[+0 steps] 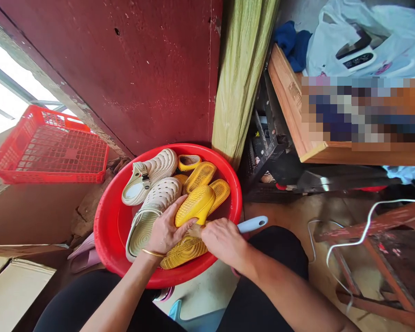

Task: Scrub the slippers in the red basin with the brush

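Left hand (169, 230) on one yellow slipper (195, 205), right hand (224, 240) round one blue handle (253, 224), over one red basin (107, 230).
The slipper is in the near half of the smooth, round plastic basin, its strap bumpy, its sole ringed with ridges; left fingers and thumb grip the strap, and one thin gold bangle (154, 253) circles that wrist. The right fist is closed tight on the handle, whose rounded end has one hole. Two cream clogs (154, 207), hole-dotted and ribbed, lie on the left; two more yellow soles (220, 192), finely patterned, show behind the slipper.
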